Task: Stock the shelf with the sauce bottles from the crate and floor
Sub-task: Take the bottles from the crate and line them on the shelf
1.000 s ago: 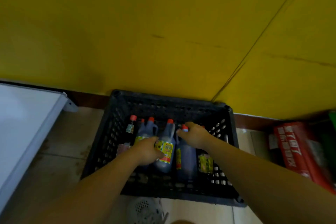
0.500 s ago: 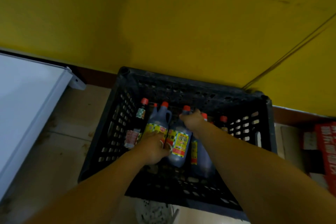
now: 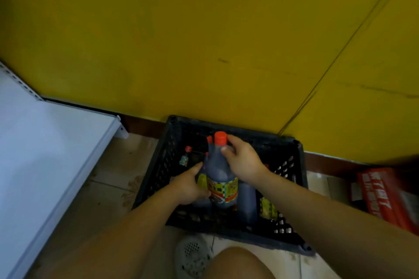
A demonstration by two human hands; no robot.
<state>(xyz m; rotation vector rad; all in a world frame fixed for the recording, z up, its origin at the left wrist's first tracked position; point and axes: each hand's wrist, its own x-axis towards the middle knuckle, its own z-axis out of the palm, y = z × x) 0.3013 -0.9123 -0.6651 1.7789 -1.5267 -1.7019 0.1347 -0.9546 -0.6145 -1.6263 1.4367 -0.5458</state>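
Up out of the crate [image 3: 292,149] since a moment ago comes the big sauce bottle [image 3: 218,170], red cap high, the right hand [image 3: 243,161] wrapped round its neck. The left hand [image 3: 188,186] seems to clasp a second bottle [image 3: 209,139] just behind. Full and dark, they look heavy, and the smooth plastic is likely slippery, so gripping the neck and supporting the base seems safest. Two are lifted and at least three remain inside. One white shelf [image 3: 45,154] stands to the left.

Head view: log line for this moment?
right hand: grips red-capped bottle neck | left hand: holds second bottle | crate: other bottles inside
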